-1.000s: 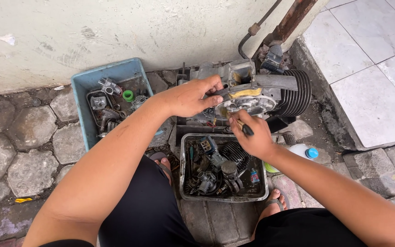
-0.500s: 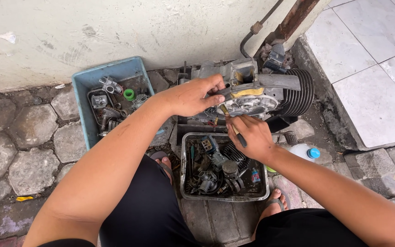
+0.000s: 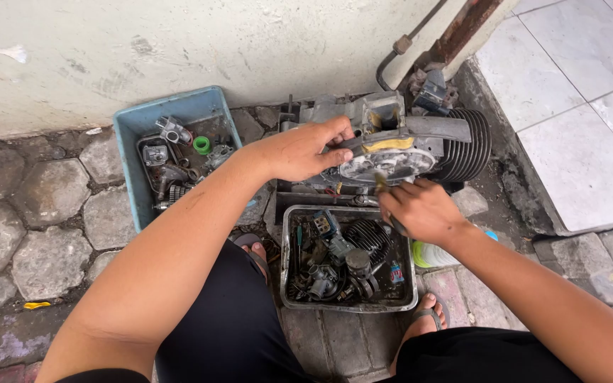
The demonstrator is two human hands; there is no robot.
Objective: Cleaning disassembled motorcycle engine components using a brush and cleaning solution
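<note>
Nearest the camera, between the person's knees, a steel tray [image 3: 289, 284] sits on the paving, packed with greasy engine parts: a finned cylinder, a carburettor, odd fittings. Just to its right, partly hidden under the forearm, lies a plastic bottle [image 3: 431, 254].

Above the tray, the right hand [image 3: 423, 209] is clenched around a thin tool [image 3: 382, 181] with a dark handle; its yellowish tip touches the lower edge of the engine's round grey cover [image 3: 388, 164]. What kind of tool it is cannot be told.

The left hand [image 3: 299, 150] grasps the engine [image 3: 406, 142] from the left, thumb and fingers clamped on the cover's rim. The engine stands on the ground against the wall [image 3: 179, 50], its black cooling fins [image 3: 471, 145] pointing right.

Further left, a blue plastic tub [image 3: 128, 163] holds more small parts, a green ring among them.

The likely trouble: the tip could skid off the oily metal and jab the left fingers, which sit close to it. A loosened piece could also drop into the crowded tray and get lost.
</note>
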